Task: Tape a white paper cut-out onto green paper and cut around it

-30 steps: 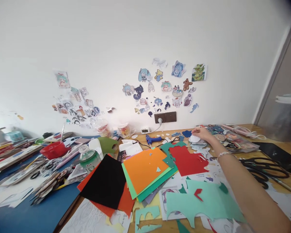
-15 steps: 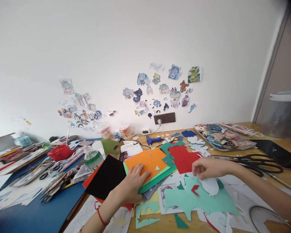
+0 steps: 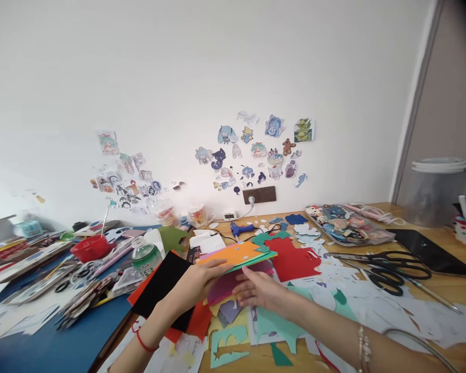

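- Left hand [image 3: 194,285]: fingers bent over the near edge of a stack of colored sheets [image 3: 236,254], gripping it; the thumb's place cannot be told.
- Right hand [image 3: 262,290]: fingers parted and half curled, nothing held, just below the raised edge; whether the thumb touches the stack cannot be told.
- The stack, orange on top, lay flat under the left hand half a second earlier; its near side now tilts up at mid-table.
- A purple sheet [image 3: 219,290], hidden then, shows below the lifted edge, between the two hands.
- The right hand, then over the mint sheet [image 3: 275,326], has moved left; its forearm now crosses that sheet and partly covers a white cutout [image 3: 321,297].
- Beside the stack, a black sheet [image 3: 163,277] lies left and a red sheet [image 3: 297,261] right.
- Farther out: a bottle [image 3: 144,256] at left, a blue glue gun [image 3: 243,228] behind, scissors [image 3: 388,264] at right.
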A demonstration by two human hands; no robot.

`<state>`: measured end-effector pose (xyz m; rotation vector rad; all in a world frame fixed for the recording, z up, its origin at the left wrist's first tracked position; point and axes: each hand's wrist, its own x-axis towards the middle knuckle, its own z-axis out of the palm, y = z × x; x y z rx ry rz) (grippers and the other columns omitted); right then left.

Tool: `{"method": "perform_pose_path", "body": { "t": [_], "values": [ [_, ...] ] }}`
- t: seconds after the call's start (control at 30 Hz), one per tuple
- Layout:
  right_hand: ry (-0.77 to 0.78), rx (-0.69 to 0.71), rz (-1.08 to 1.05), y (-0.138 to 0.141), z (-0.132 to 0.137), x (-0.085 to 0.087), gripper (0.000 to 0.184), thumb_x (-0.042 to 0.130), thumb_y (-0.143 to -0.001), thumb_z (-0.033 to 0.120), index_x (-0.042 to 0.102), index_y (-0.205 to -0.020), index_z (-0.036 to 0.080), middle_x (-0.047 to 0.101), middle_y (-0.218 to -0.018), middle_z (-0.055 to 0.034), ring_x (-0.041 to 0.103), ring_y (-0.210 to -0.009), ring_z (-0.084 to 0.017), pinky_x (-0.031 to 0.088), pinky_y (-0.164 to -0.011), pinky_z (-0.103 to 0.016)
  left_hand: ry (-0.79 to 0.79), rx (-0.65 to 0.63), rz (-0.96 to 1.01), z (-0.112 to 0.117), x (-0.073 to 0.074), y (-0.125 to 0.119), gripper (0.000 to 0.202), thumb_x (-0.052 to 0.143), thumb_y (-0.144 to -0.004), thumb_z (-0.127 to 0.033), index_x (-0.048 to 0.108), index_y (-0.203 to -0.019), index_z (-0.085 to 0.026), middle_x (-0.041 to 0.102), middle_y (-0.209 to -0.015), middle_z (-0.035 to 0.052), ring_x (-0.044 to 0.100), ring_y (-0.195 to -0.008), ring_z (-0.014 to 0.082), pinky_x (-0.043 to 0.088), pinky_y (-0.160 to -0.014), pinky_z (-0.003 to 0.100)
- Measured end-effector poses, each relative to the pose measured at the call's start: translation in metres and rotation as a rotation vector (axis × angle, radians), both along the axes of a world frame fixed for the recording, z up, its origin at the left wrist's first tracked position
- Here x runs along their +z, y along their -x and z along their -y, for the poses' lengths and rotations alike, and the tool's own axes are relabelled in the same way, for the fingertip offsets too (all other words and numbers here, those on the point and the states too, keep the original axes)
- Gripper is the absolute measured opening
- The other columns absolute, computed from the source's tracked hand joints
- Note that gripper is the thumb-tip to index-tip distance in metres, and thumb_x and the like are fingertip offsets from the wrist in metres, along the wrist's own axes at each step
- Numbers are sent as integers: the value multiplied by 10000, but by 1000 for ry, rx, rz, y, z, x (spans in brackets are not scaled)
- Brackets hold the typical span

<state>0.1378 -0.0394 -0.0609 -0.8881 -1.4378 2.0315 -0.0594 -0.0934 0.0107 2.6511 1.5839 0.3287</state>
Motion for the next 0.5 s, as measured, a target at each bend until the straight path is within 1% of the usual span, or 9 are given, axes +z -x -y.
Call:
{"method": "perform_pose_path", "body": {
  "t": [0.03, 0.1, 0.17, 0.23, 0.33, 0.43, 0.5],
  "values": [
    [37, -41, -62, 6, 0, -2, 401, 372, -899, 528, 497, -974, 155, 674, -881, -87, 645, -687, -112, 525, -722, -279, 2, -18, 6, 1, 0, 0, 479, 347, -884, -114, 507, -1269, -350, 525, -1323, 24, 584, -1089, 205, 481, -898, 327],
    [95, -100, -146, 12, -1, -5, 321, 491, -870, 473, 517, -897, 154, 677, -834, -73, 646, -666, -104, 528, -705, -252, 9, -52, 23, 3, -1, 0, 485, 370, -872, -97, 541, -1232, -374, 499, -1346, 22, 583, -1092, 203, 483, -896, 320],
    [132, -121, -189, 14, -4, -6, 282, 595, -821, 417, 539, -804, 140, 679, -787, -76, 647, -643, -108, 529, -676, -241, 17, -71, 47, 5, 0, -1, 417, 404, -886, -141, 586, -1183, -370, 491, -1351, 31, 574, -1105, 201, 488, -888, 302],
    [148, -122, -210, 13, -7, -8, 298, 658, -777, 393, 553, -725, 120, 682, -768, -92, 644, -612, -108, 527, -653, -237, 20, -68, 76, 6, -1, -2, 327, 431, -904, -221, 630, -1129, -353, 493, -1343, 52, 564, -1118, 210, 492, -879, 298],
    [152, -106, -219, 9, -10, -14, 350, 699, -736, 403, 583, -663, 80, 685, -750, -112, 627, -546, -93, 520, -610, -222, 19, -43, 126, 5, -1, -5, 289, 433, -911, -268, 667, -1069, -324, 544, -1275, 73, 590, -1071, 208, 499, -859, 298],
    [171, -88, -193, 4, -11, -17, 364, 703, -728, 413, 618, -701, 61, 682, -675, -100, 623, -501, -106, 512, -546, -222, 5, -8, 190, 1, -2, -11, 265, 451, -899, -263, 706, -965, -285, 612, -1167, 64, 612, -1016, 196, 491, -861, 292],
    [193, -85, -173, -1, -11, -17, 358, 679, -752, 422, 627, -741, 68, 680, -638, -86, 629, -500, -118, 509, -527, -222, -15, 21, 241, -3, -4, -15, 260, 450, -896, -256, 710, -901, -244, 640, -1112, 62, 611, -1008, 192, 479, -874, 284]
  ]
}}
